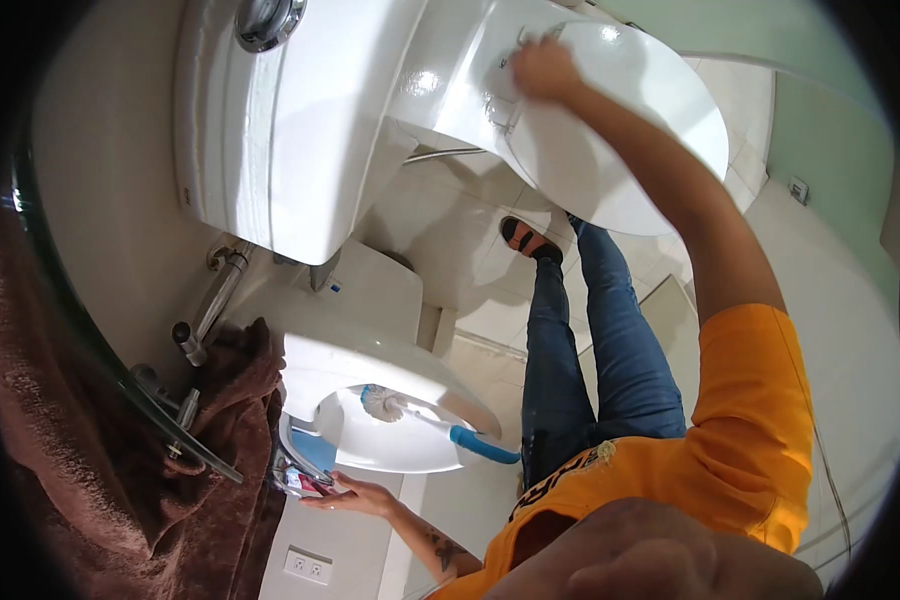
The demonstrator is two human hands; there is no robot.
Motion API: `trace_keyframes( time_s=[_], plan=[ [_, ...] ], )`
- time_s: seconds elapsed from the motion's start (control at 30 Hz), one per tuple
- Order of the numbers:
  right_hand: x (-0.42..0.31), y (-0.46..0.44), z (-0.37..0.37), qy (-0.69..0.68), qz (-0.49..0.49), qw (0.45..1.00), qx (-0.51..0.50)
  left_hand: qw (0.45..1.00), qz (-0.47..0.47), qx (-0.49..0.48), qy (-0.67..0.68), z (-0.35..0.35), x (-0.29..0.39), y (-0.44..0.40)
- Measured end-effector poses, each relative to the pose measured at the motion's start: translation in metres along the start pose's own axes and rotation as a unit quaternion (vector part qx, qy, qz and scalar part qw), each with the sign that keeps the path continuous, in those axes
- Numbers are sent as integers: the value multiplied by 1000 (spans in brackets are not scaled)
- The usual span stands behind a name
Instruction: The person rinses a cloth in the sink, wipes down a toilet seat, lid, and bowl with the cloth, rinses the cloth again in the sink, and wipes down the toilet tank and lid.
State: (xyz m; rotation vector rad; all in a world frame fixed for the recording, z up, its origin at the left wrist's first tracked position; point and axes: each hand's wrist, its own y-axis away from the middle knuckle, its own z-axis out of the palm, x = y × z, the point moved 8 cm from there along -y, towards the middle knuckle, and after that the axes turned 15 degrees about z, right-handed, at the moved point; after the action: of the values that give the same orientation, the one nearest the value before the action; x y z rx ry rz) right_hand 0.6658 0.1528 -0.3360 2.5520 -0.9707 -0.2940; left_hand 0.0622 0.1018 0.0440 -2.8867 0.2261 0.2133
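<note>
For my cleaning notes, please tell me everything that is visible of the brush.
The brush has a round, whitish bristle head with blue at one edge, a white shaft and a blue, plastic-looking handle. It lies slanted, head inside the white bowl, handle reaching past the rim. Nobody is holding it.

There are two bare hands, one left hand [358, 495] and one right hand [545, 70]; one white toilet lid [620, 130], one chrome flush button [268, 20], one white basin [342, 435], one blue-handled brush [457, 436], at least one brown towel [100, 440], one wall outlet plate [308, 566] and one sandal [530, 238].
</note>
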Motion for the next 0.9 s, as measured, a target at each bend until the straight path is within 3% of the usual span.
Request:
trace_keyframes(
  time_s=[0.07,0.13,0.17,0.27,0.33,0.37,0.43,0.47,0.5,0.53,0.57,0.67,0.73,0.87,0.9],
  plan=[
    [20,-31,-7,-9,39,999,5,1000,-11,-7,-2,1,0,3],
    [-1,-36,6,130,-27,991,18,999,-33,10,-3,3,-5,5],
    [-12,-9,-6,78,31,996,1,999,-35,10,-3,3,-8,4],
    [-83,61,37,69,-86,988,-111,1000,2,7,-2,2,-5,3],
    [-102,88,35,27,-84,961,-263,1000,-12,10,-4,3,-6,3],
    [-96,82,37,26,-83,961,-262,1000,-10,11,-3,3,-3,2],
    [-87,51,16,-164,-152,968,-117,999,-36,21,9,3,0,1],
    [-65,26,-3,-187,-120,965,-138,999,-36,16,-2,2,-1,2],
    [-34,-4,-22,-199,-89,976,-6,999,-37,16,-2,4,-2,2],
    [-2,-35,-37,-233,-58,970,33,999,-25,29,-16,3,-3,2],
    [21,-55,-54,-198,-19,980,21,999,-12,42,-31,1,-2,2],
    [54,-109,-38,-186,-98,977,-26,999,-24,35,-23,2,-3,1],
    [36,-105,-27,-150,-233,960,29,999,-31,40,-15,2,0,1],
    [38,-108,-12,-95,-309,946,36,998,-29,35,-51,1,-6,1],
    [39,-103,-4,21,-327,944,22,998,-29,35,-51,1,-4,1]
  ],
)
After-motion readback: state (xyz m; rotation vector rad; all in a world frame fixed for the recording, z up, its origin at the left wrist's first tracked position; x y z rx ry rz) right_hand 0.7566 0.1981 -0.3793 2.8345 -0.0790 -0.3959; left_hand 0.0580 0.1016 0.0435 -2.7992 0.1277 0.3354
